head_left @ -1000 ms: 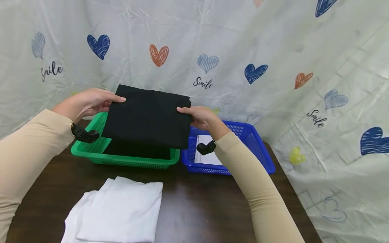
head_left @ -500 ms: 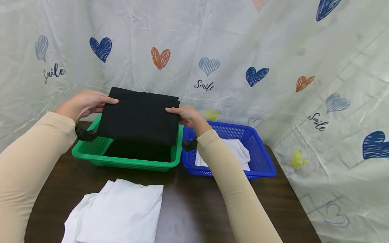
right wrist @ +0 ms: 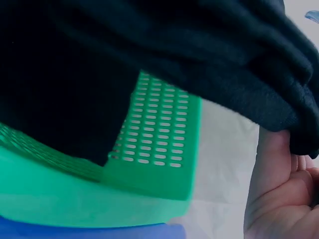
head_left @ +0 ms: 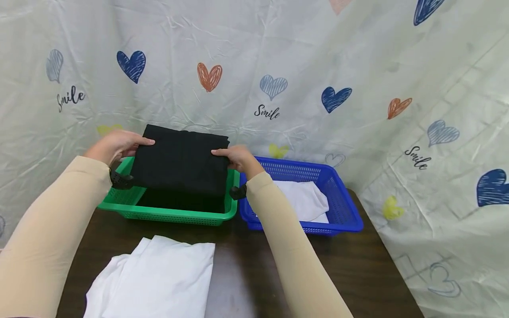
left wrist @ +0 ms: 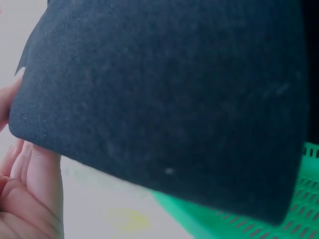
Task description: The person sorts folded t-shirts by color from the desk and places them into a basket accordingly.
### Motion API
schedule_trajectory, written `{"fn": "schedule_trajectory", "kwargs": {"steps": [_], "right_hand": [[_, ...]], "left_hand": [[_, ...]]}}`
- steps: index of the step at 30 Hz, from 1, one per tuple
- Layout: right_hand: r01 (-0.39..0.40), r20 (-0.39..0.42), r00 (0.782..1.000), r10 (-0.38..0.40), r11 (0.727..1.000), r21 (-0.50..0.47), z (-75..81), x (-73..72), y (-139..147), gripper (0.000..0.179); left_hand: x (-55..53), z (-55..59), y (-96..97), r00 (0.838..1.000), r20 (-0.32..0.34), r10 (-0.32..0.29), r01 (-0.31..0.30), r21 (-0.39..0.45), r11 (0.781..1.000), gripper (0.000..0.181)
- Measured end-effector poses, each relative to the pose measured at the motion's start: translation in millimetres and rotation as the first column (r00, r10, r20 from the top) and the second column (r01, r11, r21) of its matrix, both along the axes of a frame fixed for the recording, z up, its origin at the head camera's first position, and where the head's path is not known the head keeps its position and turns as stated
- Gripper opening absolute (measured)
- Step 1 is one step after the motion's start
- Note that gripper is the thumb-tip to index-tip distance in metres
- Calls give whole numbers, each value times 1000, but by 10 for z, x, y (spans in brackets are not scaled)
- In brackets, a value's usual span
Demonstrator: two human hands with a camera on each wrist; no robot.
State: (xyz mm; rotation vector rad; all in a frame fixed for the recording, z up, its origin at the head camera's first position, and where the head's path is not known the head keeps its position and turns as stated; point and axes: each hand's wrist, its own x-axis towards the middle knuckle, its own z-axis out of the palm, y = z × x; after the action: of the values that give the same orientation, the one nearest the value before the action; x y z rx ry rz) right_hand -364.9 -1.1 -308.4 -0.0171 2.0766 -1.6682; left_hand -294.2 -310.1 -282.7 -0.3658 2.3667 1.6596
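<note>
A folded black cloth (head_left: 180, 161) is stretched between my two hands, tilted over the green basket (head_left: 171, 216). My left hand (head_left: 119, 143) pinches its left edge, thumb on top and fingers beneath. On the opposite edge my right hand (head_left: 237, 158) pinches it the same way. More black fabric (head_left: 179, 201) lies inside the green basket below. In the left wrist view the cloth (left wrist: 164, 99) fills most of the frame, its lower corner over the basket's perforated wall. The right wrist view shows the layered folds of the cloth (right wrist: 239, 64) above the fingers.
Right of the green basket stands a blue basket (head_left: 346, 198) holding white cloth (head_left: 306, 198). A stack of folded white cloth (head_left: 159, 278) lies at the front left of the dark wooden table (head_left: 246, 274). A heart-printed curtain (head_left: 238, 44) hangs close behind the baskets.
Both hands have moved the black cloth left, then lowered it toward the green basket. The right forearm has shifted left, uncovering more of the white cloth in the blue basket.
</note>
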Motion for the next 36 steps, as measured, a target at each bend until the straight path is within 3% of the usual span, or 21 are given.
{"fn": "schedule_trajectory", "kwargs": {"steps": [6, 14, 20, 28, 34, 36], "right_hand": [[11, 25, 1000, -11, 1000, 22, -98, -13, -43, 46], [18, 54, 998, -20, 999, 40, -220, -22, -56, 41], [-10, 82, 997, 6, 999, 39, -308, -11, -64, 40], [5, 104, 995, -4, 1000, -10, -433, 8, -95, 43], [-14, 78, 997, 7, 996, 92, -512, 44, -99, 38], [-16, 73, 997, 8, 994, 107, -529, 52, -101, 38]], "left_hand": [[-8, -118, -35, 1000, 4, 6, -5, -22, 1000, 82], [-71, -283, -85, 996, 66, 52, -51, -8, 999, 78], [-80, -394, -108, 995, 95, 23, -22, -11, 1000, 77], [-45, -512, -21, 993, 106, 57, -45, -116, 992, 76], [-41, -611, -1, 986, 168, -9, 40, -184, 982, 84], [-41, -627, 11, 982, 183, -40, 72, -173, 982, 85]]}}
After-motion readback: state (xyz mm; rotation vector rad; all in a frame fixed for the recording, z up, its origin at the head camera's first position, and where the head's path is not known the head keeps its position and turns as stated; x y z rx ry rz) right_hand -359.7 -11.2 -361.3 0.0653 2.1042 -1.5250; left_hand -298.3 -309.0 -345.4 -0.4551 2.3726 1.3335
